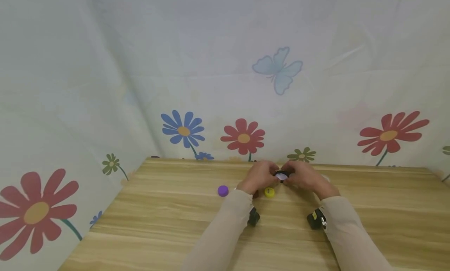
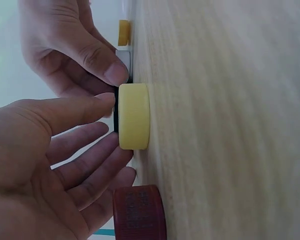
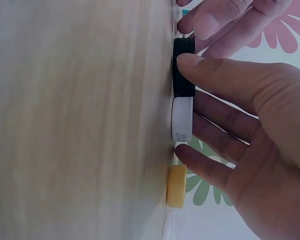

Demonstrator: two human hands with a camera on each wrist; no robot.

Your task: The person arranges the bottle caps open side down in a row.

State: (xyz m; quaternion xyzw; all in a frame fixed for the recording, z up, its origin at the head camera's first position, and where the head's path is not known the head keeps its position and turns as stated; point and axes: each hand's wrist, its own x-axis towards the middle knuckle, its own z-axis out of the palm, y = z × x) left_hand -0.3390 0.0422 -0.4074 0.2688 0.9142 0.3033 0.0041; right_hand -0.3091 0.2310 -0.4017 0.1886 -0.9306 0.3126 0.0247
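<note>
Both hands meet over a black round cap (image 1: 281, 175) with a pale inner face, near the back of the table. My left hand (image 1: 259, 177) holds its left edge between thumb and fingers. On the opposite edge, my right hand (image 1: 305, 178) grips it, thumb in front and fingers behind. The black cap's ribbed side (image 3: 184, 75) shows in the right wrist view, close to the tabletop. Just in front of the hands lies a yellow cap (image 1: 269, 192). A dark red cap (image 2: 139, 212) sits beside it, mostly hidden by my left hand in the head view.
A purple cap (image 1: 223, 191) lies left of the left hand. Beyond the black cap stand a white cap (image 3: 182, 119), an orange-yellow cap (image 3: 177, 186) and a clear plastic piece (image 3: 171, 225). A flower-printed cloth (image 1: 211, 67) hangs behind the wooden table (image 1: 168, 216).
</note>
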